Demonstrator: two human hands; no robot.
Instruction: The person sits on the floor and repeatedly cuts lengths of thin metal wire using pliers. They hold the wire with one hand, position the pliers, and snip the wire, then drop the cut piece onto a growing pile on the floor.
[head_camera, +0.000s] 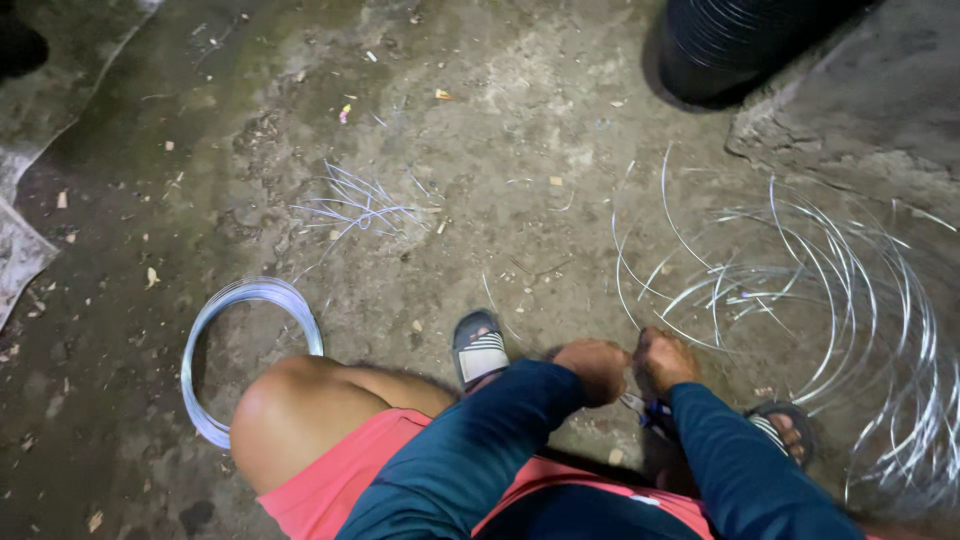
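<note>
Squatting low over a rough concrete floor, littered with chips and scraps. Largest of all, a loose wire tangle sprawling at right, bright springy loops rising off the floor and spreading well apart. Above it, a dark ribbed drum at the top edge. At left, a tidy wire coil, wound tight, lying flat just beside the bare knee. Farther up, a small spray of cut wires, fanned out alone. Two striped sandals, one between knee and hands.

Both hands meeting low at the near edge of the tangle. Left hand curled into a fist, apparently around a strand, though the strand itself too thin to make out there. Right hand clenched too, knuckles up, with a blue-handled tool showing just beneath; hard to say which hand grips it.

Likely light but stiff and springy, smooth and slippery, ends sharp. Best taken close to the working point, one strand only, loops kept pinned.
</note>
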